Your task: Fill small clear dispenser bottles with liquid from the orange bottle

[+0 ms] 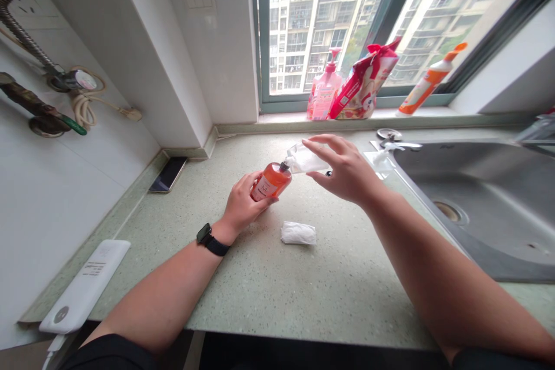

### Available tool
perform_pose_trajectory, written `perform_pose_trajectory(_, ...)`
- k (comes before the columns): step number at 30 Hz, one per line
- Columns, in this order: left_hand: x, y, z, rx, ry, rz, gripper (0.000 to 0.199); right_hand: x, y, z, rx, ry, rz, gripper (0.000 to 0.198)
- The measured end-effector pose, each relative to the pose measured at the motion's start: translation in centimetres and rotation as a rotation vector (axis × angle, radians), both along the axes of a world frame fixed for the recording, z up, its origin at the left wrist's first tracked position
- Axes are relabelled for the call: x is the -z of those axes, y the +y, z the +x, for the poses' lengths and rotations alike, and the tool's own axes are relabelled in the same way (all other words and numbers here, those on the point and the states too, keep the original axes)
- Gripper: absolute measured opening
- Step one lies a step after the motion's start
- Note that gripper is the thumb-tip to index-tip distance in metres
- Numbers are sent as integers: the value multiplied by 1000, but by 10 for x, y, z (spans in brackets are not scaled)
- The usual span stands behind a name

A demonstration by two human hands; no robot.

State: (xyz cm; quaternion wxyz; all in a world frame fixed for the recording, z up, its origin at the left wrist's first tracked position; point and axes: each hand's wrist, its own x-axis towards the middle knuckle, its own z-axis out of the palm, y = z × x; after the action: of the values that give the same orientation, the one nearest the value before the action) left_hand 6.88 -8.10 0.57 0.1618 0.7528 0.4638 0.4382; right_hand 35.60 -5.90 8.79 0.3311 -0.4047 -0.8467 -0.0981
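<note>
My left hand [245,202] is wrapped around an orange bottle [271,183] with a pale label marked M, tilted above the counter. Its dark neck meets the mouth of a clear bottle [306,158], which lies almost level. My right hand [340,165] grips that clear bottle from the near side, thumb below and fingers over it. Part of the clear bottle is hidden behind the hand. A folded white tissue [298,233] lies on the counter below the two bottles. Right of my right hand is a white pump head [385,153] near the sink edge.
A steel sink [485,185] fills the right side. On the windowsill stand a pink pump bottle [323,92], a red bag [364,84] and an orange-and-white bottle [427,87]. A phone [169,174] and a white power bank [87,283] with a cable lie at left.
</note>
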Motion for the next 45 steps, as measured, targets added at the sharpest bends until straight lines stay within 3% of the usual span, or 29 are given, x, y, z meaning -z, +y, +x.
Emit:
perform_pose_trajectory(21,4,2,0,15,-38,-29,68,-1,-1,0,-7,-1,4,74)
perform_pose_trajectory(45,1,0,0,26,-38,-36,68,-3,-2,-2,-26,15,42,64)
